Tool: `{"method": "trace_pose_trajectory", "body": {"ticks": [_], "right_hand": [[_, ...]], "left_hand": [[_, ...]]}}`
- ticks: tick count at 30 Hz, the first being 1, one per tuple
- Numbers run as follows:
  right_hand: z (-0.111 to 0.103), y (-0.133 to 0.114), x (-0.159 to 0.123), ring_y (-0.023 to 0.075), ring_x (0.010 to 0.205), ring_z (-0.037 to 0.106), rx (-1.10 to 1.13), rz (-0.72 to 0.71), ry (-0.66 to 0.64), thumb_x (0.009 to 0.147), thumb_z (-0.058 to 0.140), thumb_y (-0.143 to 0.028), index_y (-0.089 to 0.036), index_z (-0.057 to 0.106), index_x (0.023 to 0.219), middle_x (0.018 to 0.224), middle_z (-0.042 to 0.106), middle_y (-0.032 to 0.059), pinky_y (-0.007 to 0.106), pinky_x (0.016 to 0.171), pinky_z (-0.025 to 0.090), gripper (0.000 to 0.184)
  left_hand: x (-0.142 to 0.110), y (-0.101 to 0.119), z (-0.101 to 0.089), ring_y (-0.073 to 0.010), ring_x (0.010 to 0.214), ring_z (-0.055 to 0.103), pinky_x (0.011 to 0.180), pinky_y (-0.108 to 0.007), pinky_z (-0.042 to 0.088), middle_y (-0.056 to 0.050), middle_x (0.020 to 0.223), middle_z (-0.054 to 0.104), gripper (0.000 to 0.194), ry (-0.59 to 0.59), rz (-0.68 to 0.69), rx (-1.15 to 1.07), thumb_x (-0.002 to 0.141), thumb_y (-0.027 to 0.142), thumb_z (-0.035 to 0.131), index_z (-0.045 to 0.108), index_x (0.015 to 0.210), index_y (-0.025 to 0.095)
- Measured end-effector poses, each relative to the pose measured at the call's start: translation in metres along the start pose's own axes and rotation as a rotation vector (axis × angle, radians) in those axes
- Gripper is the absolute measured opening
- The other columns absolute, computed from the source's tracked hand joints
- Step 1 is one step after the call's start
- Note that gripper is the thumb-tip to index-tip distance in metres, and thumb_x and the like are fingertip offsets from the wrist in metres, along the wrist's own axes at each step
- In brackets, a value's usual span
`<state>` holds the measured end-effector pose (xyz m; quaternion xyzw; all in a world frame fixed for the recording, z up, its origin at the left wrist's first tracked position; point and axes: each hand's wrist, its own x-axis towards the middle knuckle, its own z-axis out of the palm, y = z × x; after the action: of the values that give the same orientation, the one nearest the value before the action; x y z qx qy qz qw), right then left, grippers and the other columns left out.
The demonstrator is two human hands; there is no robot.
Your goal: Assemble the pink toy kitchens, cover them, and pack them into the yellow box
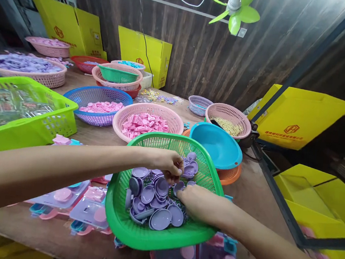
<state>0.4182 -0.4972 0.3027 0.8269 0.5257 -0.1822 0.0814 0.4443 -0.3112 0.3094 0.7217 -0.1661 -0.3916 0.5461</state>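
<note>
A green plastic basket sits tilted in front of me, holding a pile of small purple plastic toy dishes, round and shallow like little pans or cups. Over the middle of the pile, my left hand is closed in a pinch, and whatever its fingertips hold is too small to make out. My right hand reaches in over the basket's right side. Its fingers are closed at the edge of a small purple toy cup, just below the left fingertips; part of its grip is hidden.
Toy sets in clear packs lie under and beside the basket. Behind it stand a pink basket of pink pieces, a blue basin and a blue-purple basket. A lime crate is left; yellow cartons stand right.
</note>
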Motion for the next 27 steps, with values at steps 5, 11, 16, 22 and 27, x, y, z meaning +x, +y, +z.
{"method": "trace_pose_trajectory", "body": {"ticks": [5, 11, 16, 22, 27], "right_hand": [[-0.006, 0.007, -0.011, 0.0212, 0.075, 0.063, 0.022, 0.03, 0.024, 0.076, 0.047, -0.013, -0.013, 0.06, 0.088, 0.082, 0.066, 0.0106, 0.027, 0.062, 0.042, 0.017], [0.002, 0.001, 0.002, 0.0234, 0.076, 0.064, 0.027, 0.007, -0.033, 0.075, 0.049, -0.013, -0.013, 0.061, 0.093, 0.087, 0.066, 0.0112, 0.03, 0.064, 0.045, 0.022], [0.005, -0.002, 0.004, 0.0232, 0.072, 0.063, 0.012, 0.004, -0.048, 0.075, 0.042, -0.008, -0.011, 0.062, 0.093, 0.085, 0.066, 0.0132, 0.034, 0.064, 0.047, 0.027], [0.004, 0.002, -0.004, 0.0203, 0.077, 0.058, 0.062, -0.011, -0.011, 0.069, 0.049, -0.01, -0.011, 0.062, 0.096, 0.095, 0.062, 0.0135, 0.031, 0.066, 0.045, 0.029], [-0.053, 0.035, -0.025, 0.0165, 0.078, 0.055, 0.106, 0.065, 0.183, 0.069, 0.051, -0.011, -0.015, 0.064, 0.091, 0.091, 0.062, 0.0075, 0.027, 0.07, 0.042, 0.025]], "left_hand": [[0.007, 0.004, -0.003, -0.0095, 0.053, 0.057, 0.057, -0.024, 0.046, 0.0, 0.065, 0.062, 0.009, 0.009, -0.044, 0.007, 0.077, 0.02, 0.055, 0.054, 0.083, 0.014], [0.024, 0.021, 0.002, -0.0105, 0.049, 0.053, 0.051, -0.025, 0.044, 0.001, 0.06, 0.06, 0.012, 0.115, -0.041, 0.243, 0.079, 0.023, 0.052, 0.059, 0.081, 0.013], [0.028, 0.034, 0.002, -0.0086, 0.048, 0.051, 0.057, -0.025, 0.046, 0.003, 0.054, 0.057, 0.013, 0.088, -0.009, 0.232, 0.078, 0.025, 0.055, 0.061, 0.077, 0.013], [0.04, 0.042, -0.004, -0.0089, 0.048, 0.049, 0.054, -0.025, 0.042, 0.002, 0.056, 0.057, 0.016, 0.092, 0.074, 0.187, 0.076, 0.028, 0.058, 0.061, 0.076, 0.012], [0.069, 0.077, -0.018, -0.0085, 0.053, 0.049, 0.057, -0.025, 0.043, -0.001, 0.065, 0.059, 0.02, 0.196, 0.241, 0.156, 0.079, 0.028, 0.058, 0.061, 0.086, 0.01]]}}
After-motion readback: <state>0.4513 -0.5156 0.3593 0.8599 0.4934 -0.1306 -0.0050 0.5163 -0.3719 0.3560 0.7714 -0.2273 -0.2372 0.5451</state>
